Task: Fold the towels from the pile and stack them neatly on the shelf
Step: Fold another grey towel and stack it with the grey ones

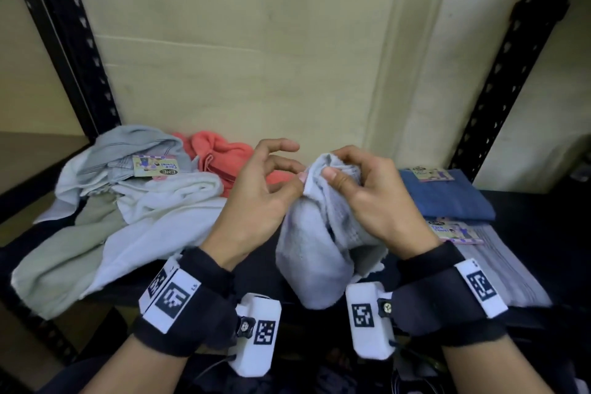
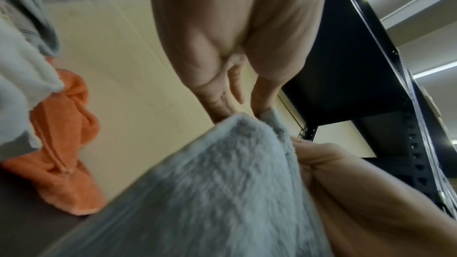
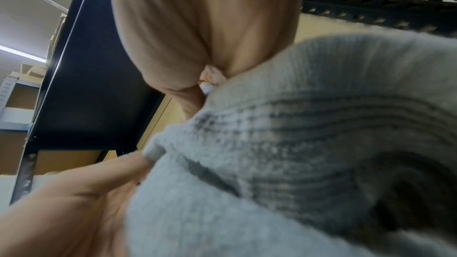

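A pale blue-grey towel [image 1: 315, 243] hangs bunched between both hands above the shelf's front edge. My right hand [image 1: 339, 169] grips its gathered top, thumb pressed on the cloth. My left hand [image 1: 295, 176] pinches the top corner beside that thumb, its other fingers curled loosely above. In the left wrist view the fingertips [image 2: 222, 110] meet the towel [image 2: 210, 183] at its peak. The right wrist view shows the towel [image 3: 296, 144] filling the frame under my right hand [image 3: 205, 85]. The unfolded pile [image 1: 144, 208] of pale towels lies at the left.
A coral towel [image 1: 224, 157] lies crumpled behind the pile. At the right, a folded blue towel [image 1: 444, 195] and a folded grey towel [image 1: 502, 269] lie with paper labels. Black shelf uprights [image 1: 64, 41] stand on both sides, with a pale back panel [image 1: 256, 57] behind.
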